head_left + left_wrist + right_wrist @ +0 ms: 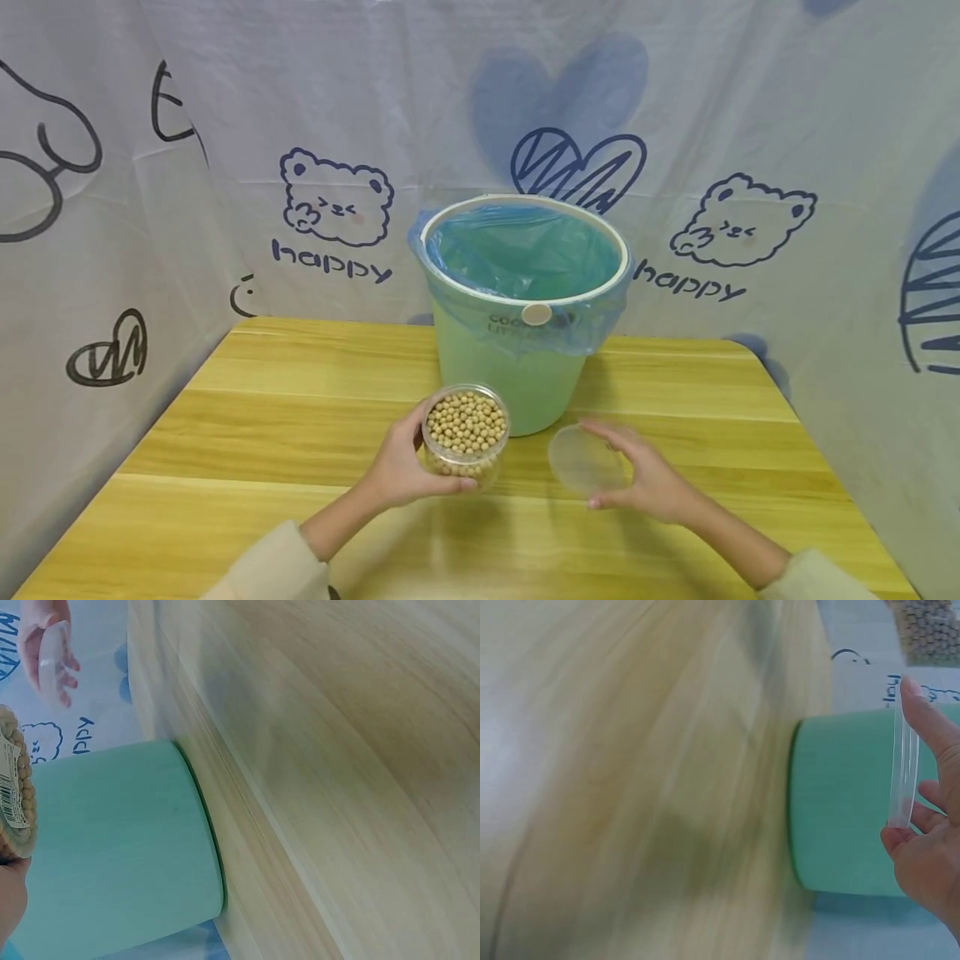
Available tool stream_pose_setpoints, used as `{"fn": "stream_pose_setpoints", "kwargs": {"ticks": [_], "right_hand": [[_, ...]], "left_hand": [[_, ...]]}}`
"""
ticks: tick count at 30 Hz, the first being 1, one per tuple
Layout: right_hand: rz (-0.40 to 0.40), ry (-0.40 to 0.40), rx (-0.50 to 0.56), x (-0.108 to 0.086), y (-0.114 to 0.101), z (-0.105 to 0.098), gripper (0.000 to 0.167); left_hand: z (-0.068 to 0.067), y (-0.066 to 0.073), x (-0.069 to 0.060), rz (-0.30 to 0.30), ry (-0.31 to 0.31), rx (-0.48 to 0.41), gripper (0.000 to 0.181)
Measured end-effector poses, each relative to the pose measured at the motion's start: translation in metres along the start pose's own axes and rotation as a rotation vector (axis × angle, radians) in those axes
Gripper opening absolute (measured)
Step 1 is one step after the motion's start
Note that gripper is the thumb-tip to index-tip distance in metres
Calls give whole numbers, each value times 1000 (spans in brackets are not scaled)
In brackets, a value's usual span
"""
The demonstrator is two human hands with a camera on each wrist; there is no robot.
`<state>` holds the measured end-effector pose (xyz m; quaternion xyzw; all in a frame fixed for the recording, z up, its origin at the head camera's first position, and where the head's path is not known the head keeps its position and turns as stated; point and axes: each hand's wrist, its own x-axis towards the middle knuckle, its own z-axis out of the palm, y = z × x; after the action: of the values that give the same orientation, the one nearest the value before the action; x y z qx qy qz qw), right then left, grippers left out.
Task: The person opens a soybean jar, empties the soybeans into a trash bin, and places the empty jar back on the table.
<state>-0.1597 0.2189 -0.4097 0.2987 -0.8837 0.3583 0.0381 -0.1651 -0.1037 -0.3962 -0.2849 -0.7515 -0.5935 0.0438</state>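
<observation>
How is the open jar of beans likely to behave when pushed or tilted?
The jar is probably heavy for its size, filled nearly to the rim with beans. Its smooth, clear wall looks stiff. Being open, it might spill if tilted, the round beans rolling.

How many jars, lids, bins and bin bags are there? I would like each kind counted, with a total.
Jar: 1, in the left hand
Lid: 1, in the right hand
Bin: 1
Bin bag: 1, lining the bin
Total: 4

white patterned cloth (337, 92) hangs behind and beside a wood-grain table (270, 417).
</observation>
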Motion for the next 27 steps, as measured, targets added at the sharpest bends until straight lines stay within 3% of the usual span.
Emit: {"fn": "stream_pose_setpoints", "kwargs": {"ticks": [11, 17, 27], "right_hand": [[47, -32, 64, -13, 12, 16, 84], [63, -15, 48, -20, 24, 28, 84], [197, -150, 69, -29, 36, 37, 88]], "left_hand": [[-2, 1, -2, 5, 6, 4, 95], [-5, 0, -3, 10, 18, 24, 96], [-7, -4, -5, 15, 16, -5, 95]]}}
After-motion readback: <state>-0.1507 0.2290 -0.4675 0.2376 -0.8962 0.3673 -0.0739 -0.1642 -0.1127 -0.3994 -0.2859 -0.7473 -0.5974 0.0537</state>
